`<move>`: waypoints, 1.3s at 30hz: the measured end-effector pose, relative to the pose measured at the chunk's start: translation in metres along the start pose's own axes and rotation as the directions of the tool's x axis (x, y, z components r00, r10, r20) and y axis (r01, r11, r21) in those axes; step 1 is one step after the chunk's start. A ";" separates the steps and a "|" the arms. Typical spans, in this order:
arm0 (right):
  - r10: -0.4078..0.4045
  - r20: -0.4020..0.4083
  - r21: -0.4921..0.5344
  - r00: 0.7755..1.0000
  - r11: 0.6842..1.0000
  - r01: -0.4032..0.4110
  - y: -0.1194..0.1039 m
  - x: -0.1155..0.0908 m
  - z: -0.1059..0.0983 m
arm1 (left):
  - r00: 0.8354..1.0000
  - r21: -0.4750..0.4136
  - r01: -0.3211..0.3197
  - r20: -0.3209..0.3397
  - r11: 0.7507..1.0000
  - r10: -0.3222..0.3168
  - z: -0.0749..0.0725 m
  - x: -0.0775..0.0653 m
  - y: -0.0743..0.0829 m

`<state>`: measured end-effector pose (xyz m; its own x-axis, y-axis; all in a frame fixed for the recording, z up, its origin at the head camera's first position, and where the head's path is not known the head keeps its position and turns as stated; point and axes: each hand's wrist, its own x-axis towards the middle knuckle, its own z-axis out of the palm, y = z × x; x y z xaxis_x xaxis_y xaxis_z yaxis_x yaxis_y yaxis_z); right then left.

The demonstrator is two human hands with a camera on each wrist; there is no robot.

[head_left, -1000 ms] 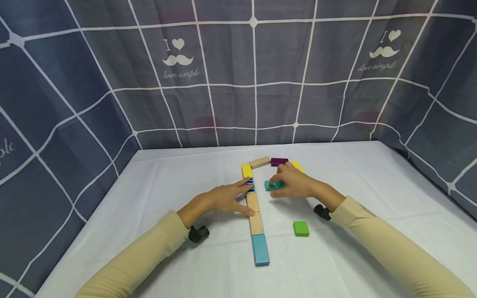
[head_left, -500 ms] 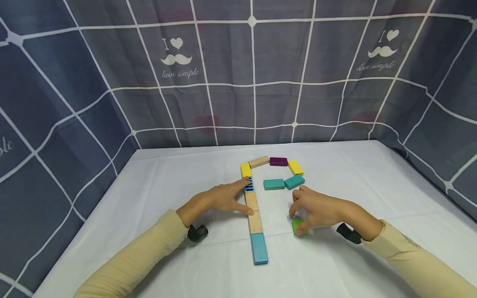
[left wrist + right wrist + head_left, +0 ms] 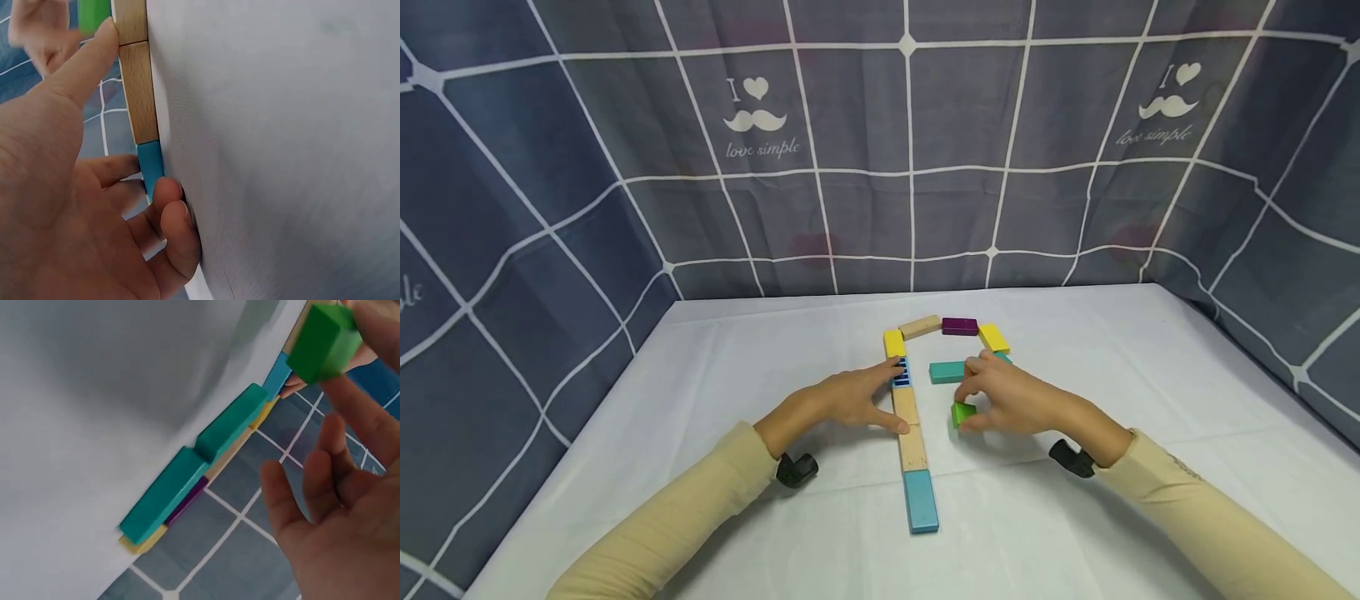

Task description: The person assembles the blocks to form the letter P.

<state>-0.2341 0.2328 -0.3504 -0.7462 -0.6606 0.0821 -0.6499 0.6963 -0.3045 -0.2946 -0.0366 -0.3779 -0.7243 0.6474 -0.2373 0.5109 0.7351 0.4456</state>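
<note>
My right hand point(image 3: 1011, 398) pinches a small green block point(image 3: 962, 413) between thumb and fingers, just right of a straight row of blocks. In the right wrist view the green block point(image 3: 319, 347) is raised off the cloth. My left hand point(image 3: 850, 396) spans the row from its left side. Its thumb reaches a plain wooden block point(image 3: 139, 94), while its fingers lie around a blue block point(image 3: 902, 373) with dark stripes. A second wooden block point(image 3: 906, 406) sits between them. Toward the front, the row ends in a larger blue block point(image 3: 921, 502).
From a yellow block point(image 3: 894, 342), a loop curves right through a wooden block point(image 3: 921, 327), a purple block point(image 3: 960, 326), another yellow block point(image 3: 994, 337) and two teal blocks point(image 3: 947, 372). White cloth point(image 3: 737, 533) covers the table; a grey checked curtain point(image 3: 865, 217) stands behind.
My right hand left the teal blocks, reached down to the green block, took hold of it and carried it left and away from me toward the row. My left hand stayed in place.
</note>
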 end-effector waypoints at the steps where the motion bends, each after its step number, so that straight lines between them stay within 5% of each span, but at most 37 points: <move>1: -0.006 -0.017 -0.008 1.000 1.000 0.006 0.000 0.008 -0.001 | 1.000 0.000 0.001 0.001 1.000 -0.001 0.000 0.000 0.000; 7: -0.034 -0.087 -0.058 0.996 0.998 0.028 0.004 0.047 0.001 | 1.000 0.028 -0.019 0.006 0.999 0.019 -0.002 -0.001 0.000; 13: -0.025 -0.070 -0.082 0.997 0.996 0.019 0.011 0.070 0.009 | 1.000 0.073 -0.030 0.005 0.997 0.029 -0.001 -0.002 0.002; 39: 0.047 0.034 -0.107 0.998 0.993 -0.043 0.020 0.092 0.014 | 0.999 0.042 -0.037 0.008 0.998 0.037 -0.002 -0.002 0.000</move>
<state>-0.3135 0.1817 -0.3618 -0.7706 -0.6364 0.0353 -0.6289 0.7501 -0.2044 -0.2945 -0.0382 -0.3754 -0.7015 0.6753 -0.2276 0.5565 0.7186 0.4171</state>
